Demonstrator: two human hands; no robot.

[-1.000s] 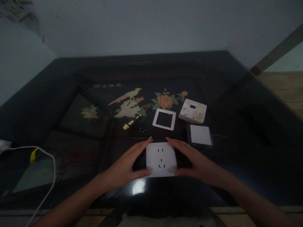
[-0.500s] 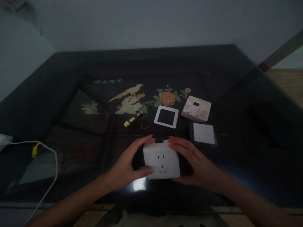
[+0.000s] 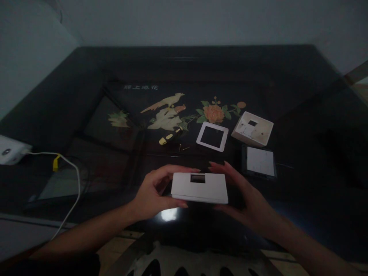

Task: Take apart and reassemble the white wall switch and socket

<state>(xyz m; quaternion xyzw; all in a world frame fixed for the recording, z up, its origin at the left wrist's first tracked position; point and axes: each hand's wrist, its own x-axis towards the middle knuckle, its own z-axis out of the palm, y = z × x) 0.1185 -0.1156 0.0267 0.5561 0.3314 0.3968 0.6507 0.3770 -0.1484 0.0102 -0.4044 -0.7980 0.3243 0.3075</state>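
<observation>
Between my two hands is a white wall socket (image 3: 184,187) in its box, held above the table near its front edge. Its side with a rectangular cutout faces me, and the plate with the socket holes is turned out of sight. My left hand (image 3: 153,191) grips the left end, thumb along the lower edge and fingers behind the top. My right hand (image 3: 244,195) holds the right end the same way, thumb below and fingertips at the upper edge. Beyond them lie a white square frame (image 3: 197,138) and two small screws (image 3: 184,148).
A yellow-and-black screwdriver (image 3: 170,136) lies beyond my left hand. An open white box (image 3: 253,128) and a dark case with a white panel (image 3: 260,161) stand to the right. At left, a white cable (image 3: 75,168) runs from a white power strip (image 3: 13,149) over the dark table (image 3: 186,65).
My hands have tilted the wall socket, so its holed face has turned away and its cutout side now faces me. The camera view has shifted, moving the table's contents slightly right and up.
</observation>
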